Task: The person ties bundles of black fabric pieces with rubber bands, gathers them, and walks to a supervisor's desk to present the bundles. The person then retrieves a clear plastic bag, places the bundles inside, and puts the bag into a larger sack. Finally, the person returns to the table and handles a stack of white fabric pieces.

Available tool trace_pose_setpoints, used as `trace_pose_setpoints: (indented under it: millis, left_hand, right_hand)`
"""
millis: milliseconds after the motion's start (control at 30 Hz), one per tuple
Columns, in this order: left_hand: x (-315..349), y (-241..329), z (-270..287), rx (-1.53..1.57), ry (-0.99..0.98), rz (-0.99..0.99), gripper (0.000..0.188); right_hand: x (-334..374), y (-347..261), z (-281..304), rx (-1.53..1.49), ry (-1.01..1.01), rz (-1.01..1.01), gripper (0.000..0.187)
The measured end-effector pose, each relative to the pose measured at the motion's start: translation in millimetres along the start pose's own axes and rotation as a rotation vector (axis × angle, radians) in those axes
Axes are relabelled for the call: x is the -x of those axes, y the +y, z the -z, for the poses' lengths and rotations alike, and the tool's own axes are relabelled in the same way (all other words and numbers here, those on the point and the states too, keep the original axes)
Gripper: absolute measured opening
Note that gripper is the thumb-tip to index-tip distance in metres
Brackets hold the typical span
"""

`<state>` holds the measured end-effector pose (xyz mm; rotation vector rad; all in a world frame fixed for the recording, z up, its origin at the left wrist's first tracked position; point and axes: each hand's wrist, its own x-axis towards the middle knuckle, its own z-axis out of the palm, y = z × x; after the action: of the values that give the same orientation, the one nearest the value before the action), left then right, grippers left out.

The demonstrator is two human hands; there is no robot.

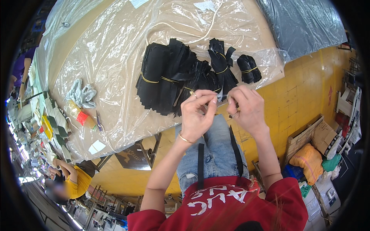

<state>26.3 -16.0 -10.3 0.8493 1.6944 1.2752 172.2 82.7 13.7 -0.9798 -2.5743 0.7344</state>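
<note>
The left hand [197, 111] and right hand [246, 107] are raised close together at the near edge of the tabletop [77, 42], above the person's lap. Each grip is pinched — thumb against forefinger — on a thin pale thread [224, 94] that runs between the two hands. What else the fingers enclose cannot be told.

Just beyond the hands, black fabric bundles [169, 77] lie on the clear plastic sheet [111, 50] covering the tabletop; each is bound with a yellow rubber band. A smaller black bundle [249, 68] lies to the right of them, slightly apart.

Further left on the sheet — a pair of grey gloves [81, 93], with a yellow-and-red tube [81, 116] beside it.
</note>
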Motion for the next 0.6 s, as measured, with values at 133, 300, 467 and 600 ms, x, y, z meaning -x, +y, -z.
trace_pose_setpoints:
  millis: [133,300,467,600]
  left_hand:
    - [1.1,-5.3,-0.2,0.127,0.079,0.084,0.011]
    - [4.8,-1.4,-7.3,0.071,-0.016,0.069,0.011]
    - [3.9,8.5,-14.4,-0.083,0.071,-0.037,0.008]
    - [5.8,14.7,-21.7,-0.153,0.129,-0.079,0.005]
  right_hand:
    - [-0.9,5.1,4.1,0.012,0.054,-0.258,0.008]
    - [2.9,-10.4,-5.0,-0.112,0.047,-0.096,0.016]
    - [6.3,-19.9,-6.2,0.116,0.047,0.025,0.019]
    - [5.8,-19.1,-6.1,0.195,0.073,0.031,0.021]
